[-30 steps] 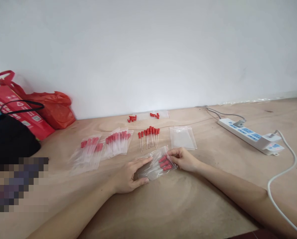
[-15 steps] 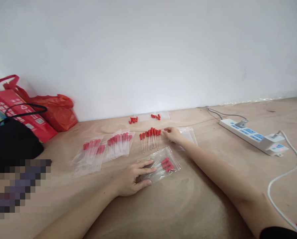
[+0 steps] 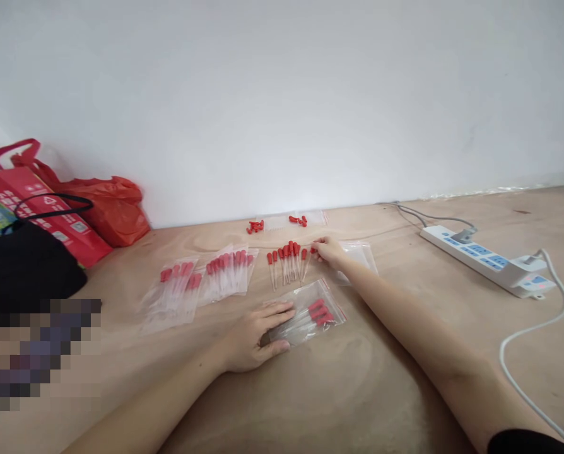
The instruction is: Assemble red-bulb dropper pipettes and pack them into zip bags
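Note:
My left hand (image 3: 256, 334) lies flat on the near end of a clear zip bag (image 3: 305, 318) that holds a few red-capped droppers. Farther back, my right hand (image 3: 328, 250) has its fingertips pinched on the red cap of one dropper at the right end of a loose row of red-capped droppers (image 3: 286, 260). A stack of empty clear bags (image 3: 360, 255) lies just right of that hand, partly under my forearm.
Several filled bags of droppers (image 3: 201, 280) lie to the left. Loose red caps (image 3: 254, 226) sit by the wall. Red bags (image 3: 99, 211) and a black bag (image 3: 24, 268) stand far left. A white power strip (image 3: 487, 265) with its cable lies on the right.
My right hand let go of the bag's mouth, reached back to the loose row and closed its fingertips on one dropper there. My left hand has stayed on the bag.

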`<move>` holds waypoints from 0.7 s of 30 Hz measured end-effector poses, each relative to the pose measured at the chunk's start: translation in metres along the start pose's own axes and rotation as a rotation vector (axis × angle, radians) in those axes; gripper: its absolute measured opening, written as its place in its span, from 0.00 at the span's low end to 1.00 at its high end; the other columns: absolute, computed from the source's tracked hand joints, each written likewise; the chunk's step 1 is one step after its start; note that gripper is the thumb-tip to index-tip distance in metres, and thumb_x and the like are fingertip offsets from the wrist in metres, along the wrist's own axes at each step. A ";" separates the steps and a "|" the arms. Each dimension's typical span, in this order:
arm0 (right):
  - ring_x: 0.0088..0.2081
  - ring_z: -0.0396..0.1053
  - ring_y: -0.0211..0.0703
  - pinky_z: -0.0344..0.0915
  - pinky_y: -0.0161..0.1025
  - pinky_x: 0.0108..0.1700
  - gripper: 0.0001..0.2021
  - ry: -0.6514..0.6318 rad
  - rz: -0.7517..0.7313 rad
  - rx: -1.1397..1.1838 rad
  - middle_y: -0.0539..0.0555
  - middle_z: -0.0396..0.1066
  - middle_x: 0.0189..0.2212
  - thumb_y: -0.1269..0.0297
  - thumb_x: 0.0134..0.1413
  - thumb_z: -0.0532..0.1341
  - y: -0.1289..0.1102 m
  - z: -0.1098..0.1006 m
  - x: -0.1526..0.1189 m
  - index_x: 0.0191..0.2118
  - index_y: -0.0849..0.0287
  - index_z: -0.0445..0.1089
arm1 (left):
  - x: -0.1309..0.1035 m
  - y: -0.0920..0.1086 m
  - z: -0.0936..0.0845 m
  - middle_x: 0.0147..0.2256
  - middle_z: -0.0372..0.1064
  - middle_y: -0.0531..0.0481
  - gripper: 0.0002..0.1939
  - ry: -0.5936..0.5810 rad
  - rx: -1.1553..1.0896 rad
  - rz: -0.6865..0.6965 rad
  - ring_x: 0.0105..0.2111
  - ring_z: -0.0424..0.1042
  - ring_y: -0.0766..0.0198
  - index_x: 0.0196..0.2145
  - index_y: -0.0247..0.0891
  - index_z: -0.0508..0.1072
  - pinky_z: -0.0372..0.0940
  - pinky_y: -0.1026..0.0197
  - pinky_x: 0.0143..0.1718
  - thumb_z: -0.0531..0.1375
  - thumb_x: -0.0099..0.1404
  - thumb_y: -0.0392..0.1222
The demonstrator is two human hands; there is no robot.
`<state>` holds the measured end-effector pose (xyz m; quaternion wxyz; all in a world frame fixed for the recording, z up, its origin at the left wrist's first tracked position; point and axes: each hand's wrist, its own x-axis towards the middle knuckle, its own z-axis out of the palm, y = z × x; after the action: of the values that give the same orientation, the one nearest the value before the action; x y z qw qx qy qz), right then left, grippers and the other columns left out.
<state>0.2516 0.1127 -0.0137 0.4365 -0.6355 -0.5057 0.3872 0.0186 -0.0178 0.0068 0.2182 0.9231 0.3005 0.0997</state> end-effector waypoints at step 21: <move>0.17 0.64 0.31 0.62 0.30 0.19 0.18 -0.068 -0.006 0.632 0.43 0.64 0.20 0.59 0.37 0.63 0.021 -0.036 -0.109 0.32 0.56 0.54 | -0.001 0.000 0.000 0.58 0.49 0.47 0.32 0.019 -0.030 -0.048 0.56 0.51 0.56 0.59 0.44 0.45 0.51 0.50 0.55 0.54 0.61 0.48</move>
<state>0.2714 -0.0026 -0.0164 0.5965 -0.4535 -0.3766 0.5447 0.0176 -0.0189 0.0064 0.2316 0.9112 0.3232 0.1078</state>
